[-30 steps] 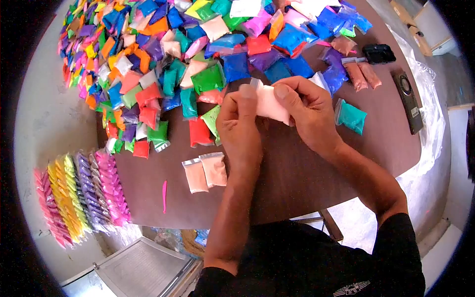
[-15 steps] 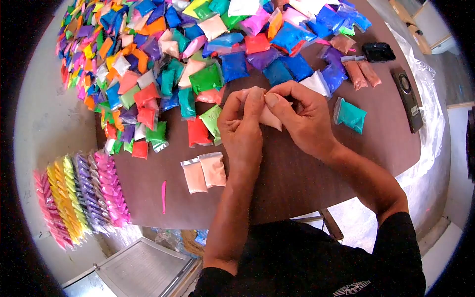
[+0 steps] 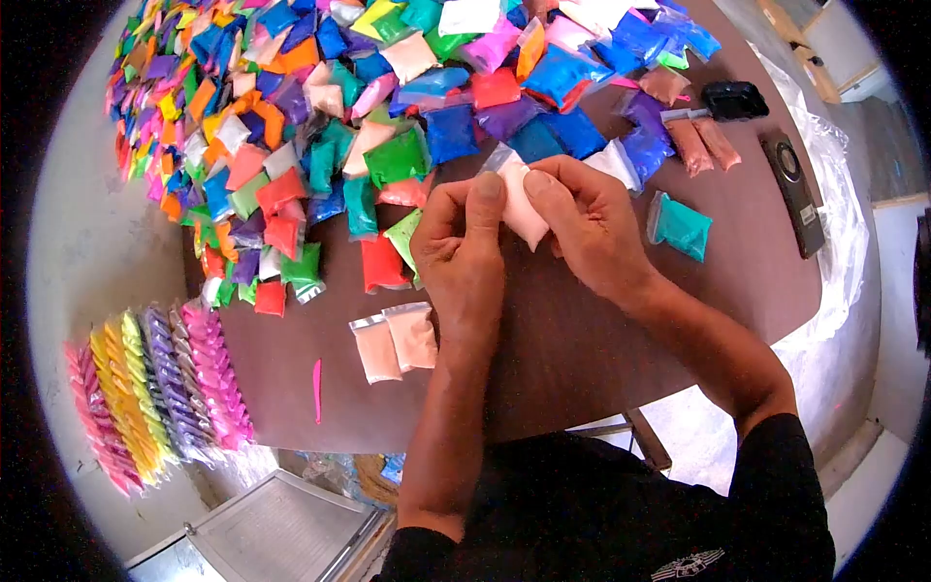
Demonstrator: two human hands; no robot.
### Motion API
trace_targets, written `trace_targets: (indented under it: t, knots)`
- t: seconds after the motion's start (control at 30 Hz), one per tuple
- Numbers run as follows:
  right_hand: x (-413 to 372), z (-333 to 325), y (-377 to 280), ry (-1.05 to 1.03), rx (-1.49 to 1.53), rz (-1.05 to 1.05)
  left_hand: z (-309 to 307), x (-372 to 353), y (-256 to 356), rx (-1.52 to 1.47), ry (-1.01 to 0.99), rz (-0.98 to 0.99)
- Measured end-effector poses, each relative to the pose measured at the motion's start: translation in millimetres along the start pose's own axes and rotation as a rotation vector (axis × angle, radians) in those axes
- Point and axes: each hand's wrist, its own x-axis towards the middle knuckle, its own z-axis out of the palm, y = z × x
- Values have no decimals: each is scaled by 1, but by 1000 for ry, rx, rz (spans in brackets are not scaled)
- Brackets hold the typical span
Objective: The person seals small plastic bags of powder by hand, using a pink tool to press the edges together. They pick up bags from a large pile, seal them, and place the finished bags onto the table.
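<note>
Between my two hands I hold a small clear plastic bag of pale pink material [image 3: 525, 209], raised over the table. My left hand [image 3: 464, 218] pinches its upper left side between thumb and fingers. My right hand [image 3: 593, 215] pinches the opposite upper edge, thumb on the near face. The bag's clear top shows above my left thumb, and its filled lower corner hangs down between the hands. Two bags of peach material [image 3: 396, 342] lie side by side just below my left hand. A teal bag [image 3: 682, 228] lies to the right of my right hand.
A large heap of colourful filled bags [image 3: 320, 126] covers the back and left of the brown table [image 3: 582, 359]. A pink plastic knife [image 3: 317, 391] lies at front left, near strips of twisted packets [image 3: 160, 393]. A black tray [image 3: 735, 100] and dark device [image 3: 792, 194] sit at right.
My hands have spread slightly apart at the bag's top. More of the pink bag, including its clear upper part, now shows between them.
</note>
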Motion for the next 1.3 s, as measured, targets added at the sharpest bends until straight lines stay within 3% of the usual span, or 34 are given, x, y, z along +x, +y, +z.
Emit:
trace_targets:
  t: [0.13, 0.2, 0.5, 0.73, 1.13, 1.2, 1.3]
  knots:
    - [0, -2, 1, 31, -18, -18, 6, -2, 8, 3, 33, -19]
    - [1, -2, 3, 64, -10, -37, 11, -5, 14, -114, -20, -196]
    - [1, 0, 2, 81, 49, -20, -1, 0, 1, -47, -147, -33]
    - [2, -5, 2, 114, 130, -11, 8, -3, 6, 10, -162, -158]
    - [2, -3, 3, 99, 148, -28, -1, -1, 0, 103, -211, -12]
    - [2, -4, 2, 108, 140, -39, 5, -3, 7, -8, -228, -126]
    - [3, -6, 3, 120, 152, -71, 13, -4, 12, 59, -235, -141]
